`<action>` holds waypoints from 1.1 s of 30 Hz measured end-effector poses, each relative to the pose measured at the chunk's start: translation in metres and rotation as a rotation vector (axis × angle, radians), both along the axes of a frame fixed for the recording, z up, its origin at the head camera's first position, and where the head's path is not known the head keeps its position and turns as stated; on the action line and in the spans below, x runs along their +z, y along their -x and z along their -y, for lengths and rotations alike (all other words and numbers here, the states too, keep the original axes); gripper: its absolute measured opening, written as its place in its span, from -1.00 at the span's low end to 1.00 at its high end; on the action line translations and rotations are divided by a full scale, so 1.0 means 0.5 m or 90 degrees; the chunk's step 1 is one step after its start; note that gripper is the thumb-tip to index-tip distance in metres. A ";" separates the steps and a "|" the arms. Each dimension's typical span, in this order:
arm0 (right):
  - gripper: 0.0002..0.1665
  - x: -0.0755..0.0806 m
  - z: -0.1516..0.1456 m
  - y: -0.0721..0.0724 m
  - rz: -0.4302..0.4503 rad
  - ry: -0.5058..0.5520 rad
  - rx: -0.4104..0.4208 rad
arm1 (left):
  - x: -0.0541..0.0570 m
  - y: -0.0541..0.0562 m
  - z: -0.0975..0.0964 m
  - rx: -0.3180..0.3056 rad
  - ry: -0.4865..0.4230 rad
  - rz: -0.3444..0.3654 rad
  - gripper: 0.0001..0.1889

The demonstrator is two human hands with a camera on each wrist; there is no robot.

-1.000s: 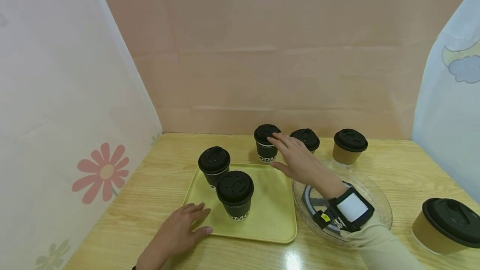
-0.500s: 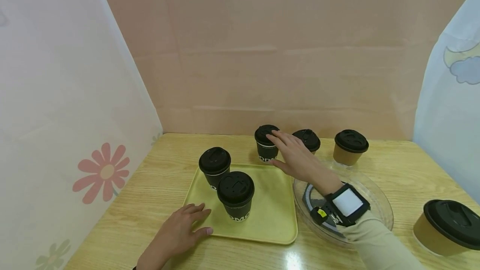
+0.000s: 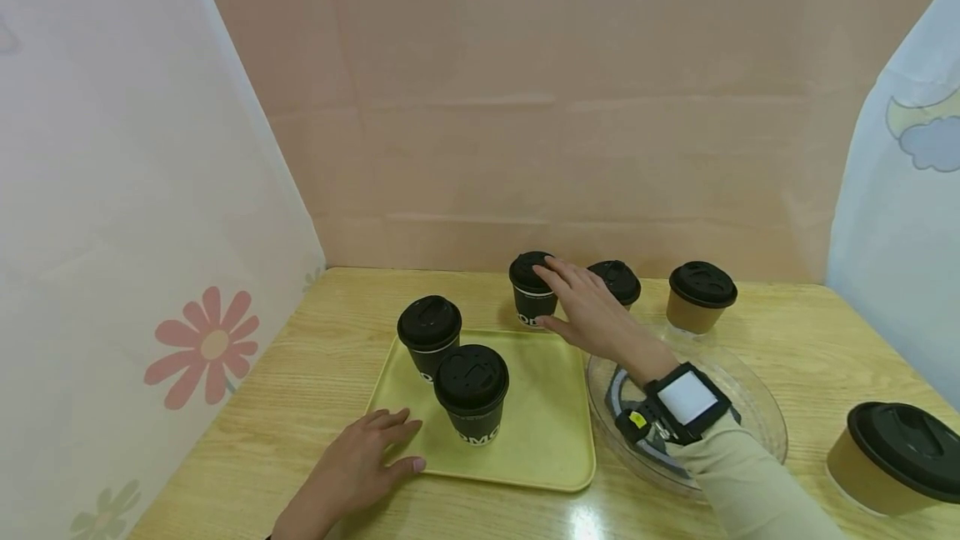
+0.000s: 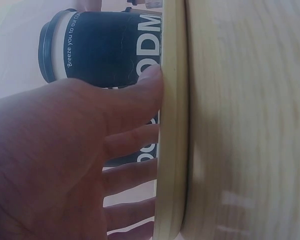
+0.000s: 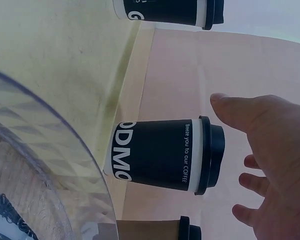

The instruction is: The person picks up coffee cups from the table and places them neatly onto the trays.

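Note:
My left hand (image 3: 356,458) rests on the front left rim of a yellow tray (image 3: 543,423), fingers spread. Two black paper coffee cups with lids stand upright on the tray: a nearer cup (image 3: 472,394) and a farther cup (image 3: 429,327). Behind the tray, a third black coffee cup (image 5: 157,155) stands on the table. My right hand (image 3: 596,315) hovers by its lid with thumb and fingers apart; the right wrist view shows a gap between hand and lid.
A clear round dish (image 3: 757,407) with a dark grey and white item inside lies under my right forearm. Brown lidded cups stand at the back (image 3: 693,302) and at the front right (image 3: 873,469). Another lidded cup (image 3: 617,280) is partly behind my right hand. Walls of sheeting enclose the table.
My right wrist and forearm have shifted slightly left, the hand staying by the back cup's lid. The left hand and the cups have kept their places.

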State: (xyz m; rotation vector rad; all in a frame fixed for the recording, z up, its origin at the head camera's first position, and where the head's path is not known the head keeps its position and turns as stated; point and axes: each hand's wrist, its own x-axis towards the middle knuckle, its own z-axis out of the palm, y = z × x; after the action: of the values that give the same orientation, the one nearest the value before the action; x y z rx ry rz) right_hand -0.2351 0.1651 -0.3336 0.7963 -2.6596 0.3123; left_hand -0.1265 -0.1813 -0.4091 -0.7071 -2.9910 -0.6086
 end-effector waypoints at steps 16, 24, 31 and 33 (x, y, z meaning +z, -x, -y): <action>-0.09 -0.004 0.010 0.032 0.005 -0.011 -0.007 | -0.003 0.002 0.001 0.000 -0.012 0.009 -0.43; -0.08 -0.007 0.013 0.046 0.011 -0.022 -0.021 | -0.006 0.004 0.001 -0.004 -0.005 0.002 -0.43; -0.07 -0.011 0.020 0.064 0.038 -0.017 -0.038 | -0.004 0.003 0.000 -0.008 -0.006 -0.008 -0.44; -0.08 -0.011 0.024 0.070 0.042 -0.018 -0.042 | -0.003 0.002 0.000 -0.007 -0.005 -0.007 -0.44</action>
State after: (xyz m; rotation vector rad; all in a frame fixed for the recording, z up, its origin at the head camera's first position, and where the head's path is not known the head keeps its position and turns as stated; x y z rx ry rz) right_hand -0.2699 0.1531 -0.3392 0.7170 -2.7512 0.2906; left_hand -0.1277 -0.1814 -0.4107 -0.7251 -2.9752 -0.6159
